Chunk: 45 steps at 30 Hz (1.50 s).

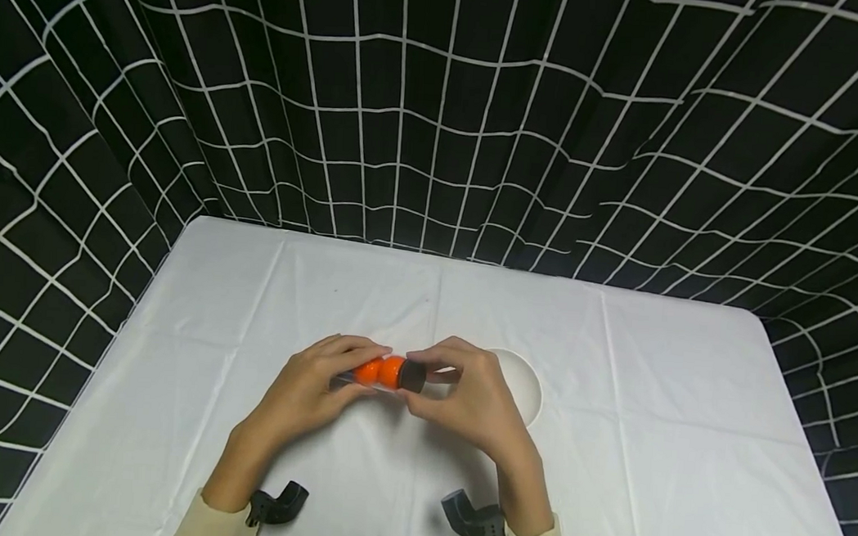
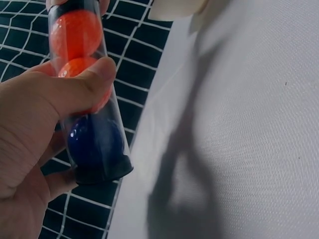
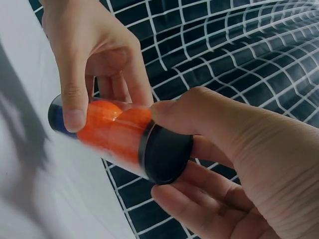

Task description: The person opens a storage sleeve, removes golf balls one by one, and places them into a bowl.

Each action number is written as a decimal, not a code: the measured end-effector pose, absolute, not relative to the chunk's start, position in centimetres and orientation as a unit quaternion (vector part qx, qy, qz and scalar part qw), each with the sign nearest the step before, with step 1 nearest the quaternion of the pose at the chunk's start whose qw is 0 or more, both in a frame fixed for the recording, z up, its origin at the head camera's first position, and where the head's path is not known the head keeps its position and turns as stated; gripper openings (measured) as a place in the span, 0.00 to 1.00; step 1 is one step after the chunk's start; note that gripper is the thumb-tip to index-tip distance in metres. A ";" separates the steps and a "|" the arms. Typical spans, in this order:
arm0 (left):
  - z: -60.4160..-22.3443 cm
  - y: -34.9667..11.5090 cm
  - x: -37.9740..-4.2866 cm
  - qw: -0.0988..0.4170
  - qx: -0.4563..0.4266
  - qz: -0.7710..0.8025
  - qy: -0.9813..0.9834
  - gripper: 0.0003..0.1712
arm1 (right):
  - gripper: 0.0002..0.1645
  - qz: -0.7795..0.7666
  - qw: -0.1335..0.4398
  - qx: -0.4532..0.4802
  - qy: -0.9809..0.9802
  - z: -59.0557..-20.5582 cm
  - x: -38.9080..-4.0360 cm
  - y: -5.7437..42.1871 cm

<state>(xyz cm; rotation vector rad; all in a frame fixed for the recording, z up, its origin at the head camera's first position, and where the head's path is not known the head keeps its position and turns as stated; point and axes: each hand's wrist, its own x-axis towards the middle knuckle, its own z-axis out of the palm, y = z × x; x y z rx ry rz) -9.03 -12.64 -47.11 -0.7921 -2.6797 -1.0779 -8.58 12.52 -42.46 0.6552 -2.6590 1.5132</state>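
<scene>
A clear plastic tube (image 3: 114, 132) lies sideways between my two hands, held above the white cloth. Inside it are two orange balls (image 2: 76, 34) and one dark blue ball (image 2: 94, 141). My left hand (image 1: 311, 382) grips the tube around its middle, thumb across an orange ball in the left wrist view. A dark cap (image 2: 103, 172) closes the blue ball's end. At the other end my right hand (image 1: 469, 393) holds the black cap (image 3: 168, 155) between thumb and fingers. The cap sits on the tube there.
A round white dish (image 1: 523, 388) stands on the table (image 1: 682, 464) just behind and right of my right hand, which partly hides it. Black curtains with a white grid (image 1: 422, 136) rise at the back and both sides. Each wrist wears a dark camera mount (image 1: 278, 503).
</scene>
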 end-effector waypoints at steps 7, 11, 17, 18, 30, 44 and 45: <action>-47.1 -12.7 -8.9 0.071 -0.262 -0.354 -0.895 0.30 | 0.23 0.481 0.011 0.214 -0.850 -42.3 -8.4 12.3; -47.3 -12.8 -8.9 0.070 -0.263 -0.351 -0.896 0.30 | 0.23 0.476 0.014 0.210 -0.854 -42.3 -8.4 12.3; -47.5 -12.6 -9.0 0.069 -0.268 -0.350 -0.895 0.29 | 0.24 0.472 0.012 0.196 -0.859 -42.1 -8.3 12.2; -47.5 -12.6 -9.0 0.069 -0.269 -0.350 -0.895 0.29 | 0.24 0.472 0.012 0.196 -0.859 -42.1 -8.3 12.2; -47.2 -12.5 -8.9 0.069 -0.268 -0.345 -0.897 0.30 | 0.24 0.469 0.017 0.197 -0.860 -42.3 -8.3 12.3; -47.3 -12.4 -8.9 0.071 -0.269 -0.333 -0.901 0.30 | 0.25 0.473 0.013 0.196 -0.859 -42.3 -8.3 12.5; -47.3 -12.4 -8.9 0.071 -0.268 -0.333 -0.901 0.30 | 0.25 0.477 0.010 0.195 -0.857 -42.3 -8.3 12.5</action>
